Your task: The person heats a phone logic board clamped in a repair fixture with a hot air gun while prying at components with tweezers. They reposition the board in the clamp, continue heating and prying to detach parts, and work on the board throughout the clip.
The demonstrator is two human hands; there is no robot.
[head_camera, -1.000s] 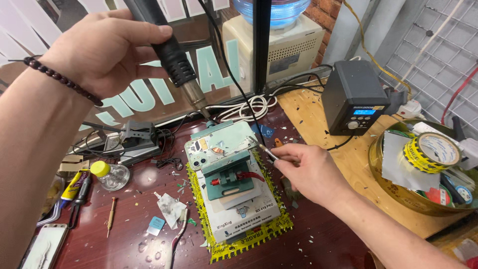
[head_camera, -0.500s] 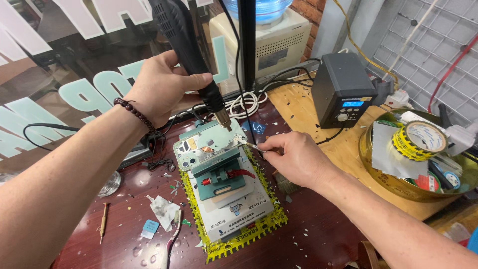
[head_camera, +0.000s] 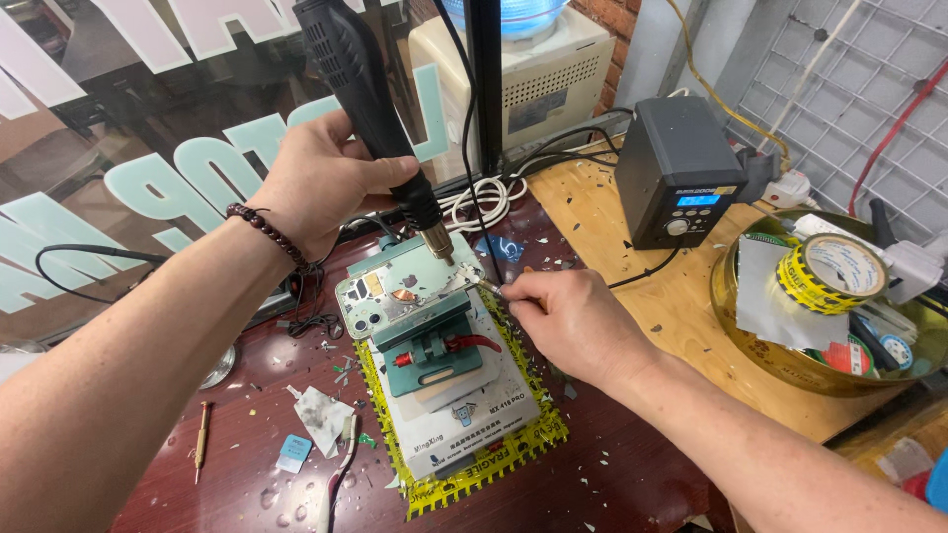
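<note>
1. Centre of the dark red table point(head_camera: 612, 474), there's the opened phone point(head_camera: 400, 291), back off, pale green frame up, a coppery patch and small metal shields showing inside.
2. It's clamped in a green holder point(head_camera: 434, 355) with a red lever, and that sits on a white pad point(head_camera: 464, 405) over a yellow-edged mat point(head_camera: 494, 456).
3. Left hand point(head_camera: 316, 183) up high, fist wrapped tight round the black hot air gun point(head_camera: 365, 94), wrist cocked, beaded bracelet point(head_camera: 267, 232) on it.
4. The gun slants down and its brass-coloured nozzle point(head_camera: 439, 242) hangs just above the phone's upper right corner.
5. Right hand point(head_camera: 568, 321) comes in low from the right, knuckles up, fingers pinched on slim metal tweezers point(head_camera: 479, 284).
6. The tweezer tip meets the phone's right edge, just below the nozzle.
7. Off to the right, a black control station point(head_camera: 676, 183) with a lit blue display stands on the wooden board point(head_camera: 681, 316).
8. Further right, a glass bowl point(head_camera: 760, 345) holds a roll of yellow tape point(head_camera: 834, 271).
9. Lower left on the table, a small screwdriver point(head_camera: 201, 434) lies among scattered scraps.
</note>
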